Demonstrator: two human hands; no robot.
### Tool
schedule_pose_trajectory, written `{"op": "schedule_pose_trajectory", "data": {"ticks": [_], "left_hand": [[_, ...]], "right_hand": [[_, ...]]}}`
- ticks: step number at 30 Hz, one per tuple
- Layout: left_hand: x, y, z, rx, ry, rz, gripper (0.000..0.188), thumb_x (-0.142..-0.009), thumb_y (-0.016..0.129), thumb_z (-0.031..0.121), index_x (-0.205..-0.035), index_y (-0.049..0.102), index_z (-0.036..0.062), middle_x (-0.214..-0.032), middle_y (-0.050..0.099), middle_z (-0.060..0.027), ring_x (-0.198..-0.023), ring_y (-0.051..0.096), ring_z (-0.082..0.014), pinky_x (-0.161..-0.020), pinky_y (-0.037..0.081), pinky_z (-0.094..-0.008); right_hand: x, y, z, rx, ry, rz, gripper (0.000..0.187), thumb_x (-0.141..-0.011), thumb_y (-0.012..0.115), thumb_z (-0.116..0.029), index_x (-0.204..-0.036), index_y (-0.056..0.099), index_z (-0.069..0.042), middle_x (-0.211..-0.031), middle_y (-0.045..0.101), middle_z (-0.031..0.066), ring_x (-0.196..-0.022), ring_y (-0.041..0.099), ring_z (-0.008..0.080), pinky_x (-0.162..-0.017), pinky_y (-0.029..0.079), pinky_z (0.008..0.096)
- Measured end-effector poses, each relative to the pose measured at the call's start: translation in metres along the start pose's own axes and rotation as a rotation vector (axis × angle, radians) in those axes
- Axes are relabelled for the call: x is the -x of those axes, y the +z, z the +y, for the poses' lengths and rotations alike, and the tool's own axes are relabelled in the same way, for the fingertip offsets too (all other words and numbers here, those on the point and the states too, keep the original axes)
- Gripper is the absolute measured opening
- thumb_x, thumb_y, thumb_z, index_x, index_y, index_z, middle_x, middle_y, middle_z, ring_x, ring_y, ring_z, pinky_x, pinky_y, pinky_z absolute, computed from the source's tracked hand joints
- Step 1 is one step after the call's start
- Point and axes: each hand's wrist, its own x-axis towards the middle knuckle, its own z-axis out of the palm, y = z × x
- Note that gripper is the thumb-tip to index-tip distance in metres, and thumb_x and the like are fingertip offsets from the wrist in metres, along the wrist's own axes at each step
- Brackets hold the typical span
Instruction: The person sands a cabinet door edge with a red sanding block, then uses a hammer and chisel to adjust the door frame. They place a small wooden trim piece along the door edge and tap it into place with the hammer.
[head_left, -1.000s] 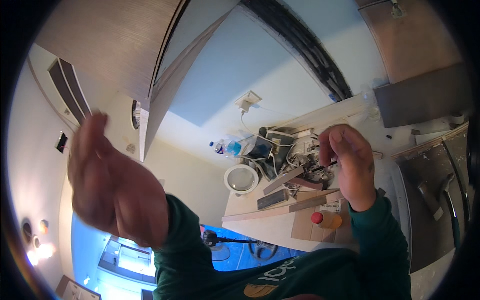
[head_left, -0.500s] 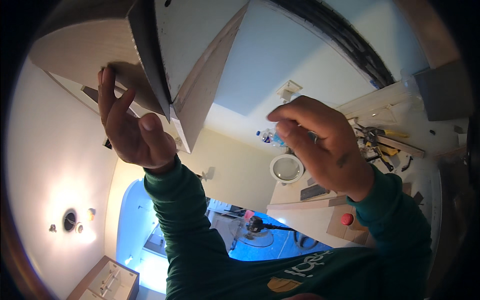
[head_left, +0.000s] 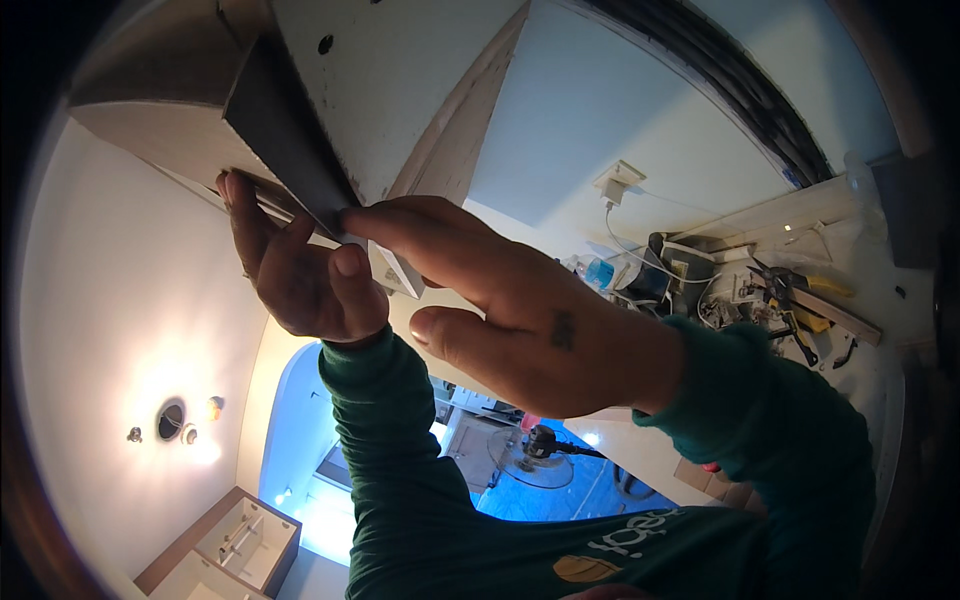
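Note:
My left hand (head_left: 318,283) is raised with its palm up and its fingers apart. Its fingertips reach the underside of a pale wooden panel (head_left: 170,138). Beside them a narrow dark board (head_left: 283,125) hangs down at a slant, its lower end close to the hand. From the right comes my right hand (head_left: 540,315), back toward me, fingers stretched out and thumb apart. The index fingertip lies at the lower end of the dark board and appears to touch it. A whitish panel (head_left: 395,85) with a small dark hole adjoins the dark board.
A worktop at right carries pliers (head_left: 785,290), a wood strip (head_left: 835,315) and scattered tools. A white plug sits in a wall socket (head_left: 620,178). Further down stand a fan (head_left: 535,455) and an open cabinet (head_left: 250,545). A lit lamp fitting (head_left: 172,420) is at left.
My right hand has moved left and up to the lower end of the dark board. My left hand has shifted slightly right and down in view, still under the panel.

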Motion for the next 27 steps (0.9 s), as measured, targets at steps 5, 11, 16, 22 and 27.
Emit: {"op": "schedule_pose_trajectory", "data": {"ticks": [5,11,16,22,27], "left_hand": [[0.004,0.003,0.000,0.026,-0.024,0.029,0.030,-0.095,0.058,0.023,-0.114,0.053,-0.0005,-0.146,0.043,-0.0337,-0.142,0.036,-0.0465,-0.119,0.023,-0.0588],[-0.001,0.008,0.007,-0.008,-0.044,0.056,0.032,-0.096,0.062,0.026,-0.114,0.053,0.0006,-0.144,0.046,-0.0324,-0.140,0.040,-0.0462,-0.117,0.027,-0.0590],[0.004,0.008,0.006,-0.052,-0.043,0.087,0.038,-0.094,0.067,0.031,-0.113,0.053,0.0015,-0.140,0.051,-0.0322,-0.138,0.043,-0.0468,-0.116,0.029,-0.0589],[-0.002,0.008,0.003,-0.086,0.017,0.090,0.036,-0.092,0.070,0.029,-0.110,0.055,0.0013,-0.138,0.053,-0.0315,-0.136,0.045,-0.0468,-0.115,0.031,-0.0582],[-0.009,0.003,0.009,-0.080,-0.012,0.063,0.032,-0.089,0.072,0.026,-0.103,0.058,0.0006,-0.137,0.055,-0.0304,-0.136,0.046,-0.0467,-0.115,0.031,-0.0580]], "right_hand": [[-0.002,0.003,0.000,-0.158,0.075,-0.001,0.061,-0.092,0.048,0.000,-0.150,0.031,0.006,-0.141,0.043,0.0236,-0.130,0.046,0.0344,-0.111,0.035,0.0420],[-0.005,0.009,-0.005,-0.202,0.072,-0.001,0.062,-0.097,0.048,-0.002,-0.153,0.025,0.005,-0.142,0.039,0.0219,-0.131,0.043,0.0310,-0.113,0.034,0.0398],[-0.006,0.017,-0.007,-0.311,0.116,0.004,0.065,-0.101,0.050,-0.007,-0.156,0.016,0.003,-0.146,0.033,0.0214,-0.135,0.039,0.0294,-0.113,0.034,0.0388],[-0.008,0.020,-0.006,-0.202,0.107,-0.013,0.066,-0.103,0.049,-0.013,-0.158,0.014,0.000,-0.157,0.025,0.0165,-0.144,0.031,0.0293,-0.113,0.034,0.0480],[-0.014,0.011,-0.024,-0.229,0.272,0.013,0.063,-0.102,0.050,-0.014,-0.155,0.019,0.001,-0.150,0.033,0.0197,-0.139,0.037,0.0307,-0.114,0.033,0.0446]]}}
